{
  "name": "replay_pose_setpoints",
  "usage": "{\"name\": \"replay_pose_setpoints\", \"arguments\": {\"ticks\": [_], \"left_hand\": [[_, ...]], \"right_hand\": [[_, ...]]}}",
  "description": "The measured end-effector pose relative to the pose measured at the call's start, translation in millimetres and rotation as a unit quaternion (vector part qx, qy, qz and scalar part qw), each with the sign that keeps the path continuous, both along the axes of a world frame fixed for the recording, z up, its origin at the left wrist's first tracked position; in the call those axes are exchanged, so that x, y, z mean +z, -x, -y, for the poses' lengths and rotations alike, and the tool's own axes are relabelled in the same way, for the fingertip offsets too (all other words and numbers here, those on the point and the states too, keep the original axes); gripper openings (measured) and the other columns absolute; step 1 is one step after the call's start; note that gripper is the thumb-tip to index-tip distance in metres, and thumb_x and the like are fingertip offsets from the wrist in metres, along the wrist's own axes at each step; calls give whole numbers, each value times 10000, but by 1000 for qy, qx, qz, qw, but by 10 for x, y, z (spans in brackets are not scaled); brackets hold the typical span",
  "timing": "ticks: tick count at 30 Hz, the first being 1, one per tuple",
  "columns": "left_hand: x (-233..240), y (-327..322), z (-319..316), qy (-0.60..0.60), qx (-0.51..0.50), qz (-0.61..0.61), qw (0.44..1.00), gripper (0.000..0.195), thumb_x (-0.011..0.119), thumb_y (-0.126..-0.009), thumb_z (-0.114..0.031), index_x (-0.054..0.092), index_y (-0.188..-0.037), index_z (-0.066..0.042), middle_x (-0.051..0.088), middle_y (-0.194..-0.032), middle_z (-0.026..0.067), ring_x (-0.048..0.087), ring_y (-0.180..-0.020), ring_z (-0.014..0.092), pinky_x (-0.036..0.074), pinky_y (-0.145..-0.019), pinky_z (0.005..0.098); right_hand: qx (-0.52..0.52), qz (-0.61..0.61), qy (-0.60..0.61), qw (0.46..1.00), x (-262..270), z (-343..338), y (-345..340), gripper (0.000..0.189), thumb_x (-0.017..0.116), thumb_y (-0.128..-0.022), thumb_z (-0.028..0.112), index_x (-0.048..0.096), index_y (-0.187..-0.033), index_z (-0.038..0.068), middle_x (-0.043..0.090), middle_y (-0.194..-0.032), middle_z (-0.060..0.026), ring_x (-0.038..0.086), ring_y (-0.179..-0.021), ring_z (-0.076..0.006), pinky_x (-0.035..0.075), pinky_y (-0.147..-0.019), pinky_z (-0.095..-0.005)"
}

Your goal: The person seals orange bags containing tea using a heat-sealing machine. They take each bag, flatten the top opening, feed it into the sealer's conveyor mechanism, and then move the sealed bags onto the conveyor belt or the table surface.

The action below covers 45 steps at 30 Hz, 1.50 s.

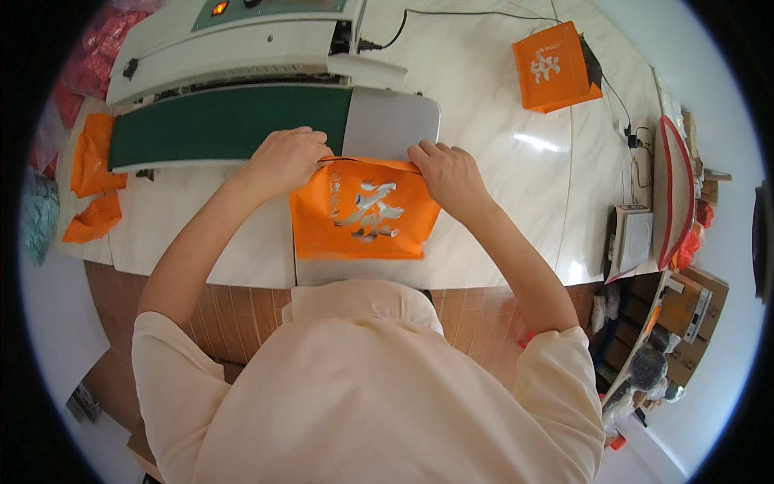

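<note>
An orange bag (pixel 314 227) with silver lettering is held by its upper edge in front of me. My left hand (pixel 291 158) pinches the top left corner, and my right hand (pixel 450 175) grips the top right corner. Between them the bag's edge is drawn out nearly straight, with a thin dark line along it. Just beyond the bag lies the conveyor of a band sealing machine (pixel 230 51), with a green belt (pixel 224 124) and a grey metal end plate (pixel 390 121). My fingers hide both upper corners of the bag.
Another orange bag (pixel 553 69) stands at the back right of the marble-patterned table (pixel 484 242). Orange bags (pixel 94 154) lie at the conveyor's left end. A black power cord (pixel 402 27) runs from the sealer. At right are a small scale (pixel 635 239) and a shelf with cardboard boxes (pixel 686 305).
</note>
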<state>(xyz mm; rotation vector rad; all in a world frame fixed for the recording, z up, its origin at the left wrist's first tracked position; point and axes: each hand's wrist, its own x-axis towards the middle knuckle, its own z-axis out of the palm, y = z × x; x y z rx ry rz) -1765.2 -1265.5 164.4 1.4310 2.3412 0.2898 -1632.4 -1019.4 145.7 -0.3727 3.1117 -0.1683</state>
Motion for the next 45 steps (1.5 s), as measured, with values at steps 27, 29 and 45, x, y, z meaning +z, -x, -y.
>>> {"name": "replay_pose_setpoints", "arguments": {"ticks": [27,29,45], "left_hand": [[-47,160,-493,-14,-62,6,998,124,551,-850,-123,609,-778,-41,652,-720,111,634,-693,283,478,-693,392],[-120,90,-576,-16,-36,34,999,93,539,-841,-91,611,-806,-42,654,-730,128,641,-701,303,495,-660,406],[-186,576,-316,-36,246,224,942,231,623,-887,-166,589,-978,44,652,-809,147,603,-684,204,475,-667,290]], "right_hand": [[-1,-55,115,992,-49,-108,339,122,575,-745,30,483,-804,85,542,-661,-36,586,-609,-202,441,-505,-324],[-1,-37,114,993,-76,-154,331,95,570,-779,74,499,-839,95,565,-696,-30,605,-631,-199,458,-531,-326],[-244,168,387,873,-266,-719,388,170,665,-851,199,620,-914,48,652,-754,-118,614,-663,-242,478,-608,-326]]}}
